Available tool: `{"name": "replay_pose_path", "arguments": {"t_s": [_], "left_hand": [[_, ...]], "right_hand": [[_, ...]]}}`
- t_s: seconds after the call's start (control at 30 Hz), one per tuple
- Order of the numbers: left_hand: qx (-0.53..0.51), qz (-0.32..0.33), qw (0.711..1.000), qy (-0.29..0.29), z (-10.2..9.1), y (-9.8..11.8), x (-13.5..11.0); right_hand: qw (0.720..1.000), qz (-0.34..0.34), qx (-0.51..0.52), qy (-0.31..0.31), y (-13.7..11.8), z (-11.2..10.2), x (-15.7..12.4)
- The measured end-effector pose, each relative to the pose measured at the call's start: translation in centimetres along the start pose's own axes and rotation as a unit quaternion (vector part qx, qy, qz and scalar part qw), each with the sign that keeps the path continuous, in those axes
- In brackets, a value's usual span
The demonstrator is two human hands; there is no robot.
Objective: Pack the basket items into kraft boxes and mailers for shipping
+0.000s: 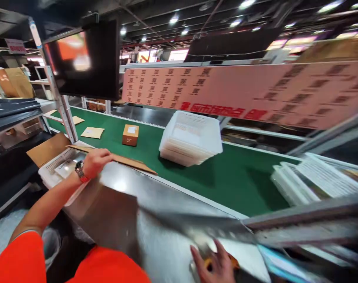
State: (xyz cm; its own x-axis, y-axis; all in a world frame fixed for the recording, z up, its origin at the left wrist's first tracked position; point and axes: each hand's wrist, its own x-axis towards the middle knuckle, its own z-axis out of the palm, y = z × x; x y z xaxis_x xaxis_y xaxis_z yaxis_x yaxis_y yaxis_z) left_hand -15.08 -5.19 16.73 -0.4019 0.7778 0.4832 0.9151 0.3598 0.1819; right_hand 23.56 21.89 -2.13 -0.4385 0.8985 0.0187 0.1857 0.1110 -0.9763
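Green conveyor belt (pixel 239 173), if running, could drag the cardboard flap (pixel 134 163) leaning over its near edge should my left hand (pixel 96 162), seemingly clasping it, slip, while my right hand (pixel 214 264), grip too blurred to tell, might fumble the orange tape dispenser (pixel 234 262) beneath.

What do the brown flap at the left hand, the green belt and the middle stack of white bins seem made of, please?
Brown flap: probably matte cardboard, by its tan face and thin edge. Green belt: perhaps smooth rubber or PVC, evenly coloured. White bins: likely satiny plastic, looking slightly translucent.
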Motion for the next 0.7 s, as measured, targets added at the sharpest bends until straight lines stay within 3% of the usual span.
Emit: {"name": "replay_pose_path", "arguments": {"t_s": [0.13, 0.2, 0.27, 0.33, 0.4, 0.43, 0.5, 0.57, 0.63, 0.7], "left_hand": [[-0.066, 0.168, 0.975, -0.132, 8.6, 9.5, 0.2], [-0.102, 0.208, 0.954, -0.19, 12.9, 12.3, -0.6], [-0.138, 0.203, 0.946, -0.21, 16.3, 13.4, -1.7], [-0.173, 0.142, 0.962, -0.158, 18.8, 13.0, -2.8], [-0.205, 0.016, 0.978, -0.044, 20.4, 11.8, -3.9], [-0.222, -0.068, 0.973, 0.016, 20.9, 11.2, -4.3], [-0.259, -0.247, 0.929, 0.098, 22.0, 10.1, -4.9], [-0.303, -0.385, 0.863, 0.12, 22.8, 9.6, -5.0], [-0.366, -0.437, 0.815, 0.103, 23.4, 9.6, -5.1], [-0.434, -0.421, 0.792, 0.08, 23.6, 9.7, -5.1]], "right_hand": [[0.994, -0.064, 0.082, 0.007, -0.6, 1.3, -1.5], [0.994, -0.066, 0.084, -0.01, -0.3, 1.7, -2.1], [0.998, -0.025, 0.064, -0.01, 0.9, 1.7, -2.7], [0.998, 0.022, 0.061, 0.004, 2.4, 1.3, -3.2], [0.996, 0.053, 0.075, 0.011, 3.5, 0.8, -3.8], [0.995, 0.063, 0.08, 0.006, 3.8, 0.5, -4.2], [0.994, 0.071, 0.086, -0.02, 3.8, 0.1, -5.0], [0.993, 0.072, 0.088, -0.044, 3.3, -0.1, -5.8], [0.991, 0.077, 0.097, -0.049, 2.7, 0.0, -6.3], [0.988, 0.1, 0.117, -0.028, 2.4, 0.2, -6.5]]}}
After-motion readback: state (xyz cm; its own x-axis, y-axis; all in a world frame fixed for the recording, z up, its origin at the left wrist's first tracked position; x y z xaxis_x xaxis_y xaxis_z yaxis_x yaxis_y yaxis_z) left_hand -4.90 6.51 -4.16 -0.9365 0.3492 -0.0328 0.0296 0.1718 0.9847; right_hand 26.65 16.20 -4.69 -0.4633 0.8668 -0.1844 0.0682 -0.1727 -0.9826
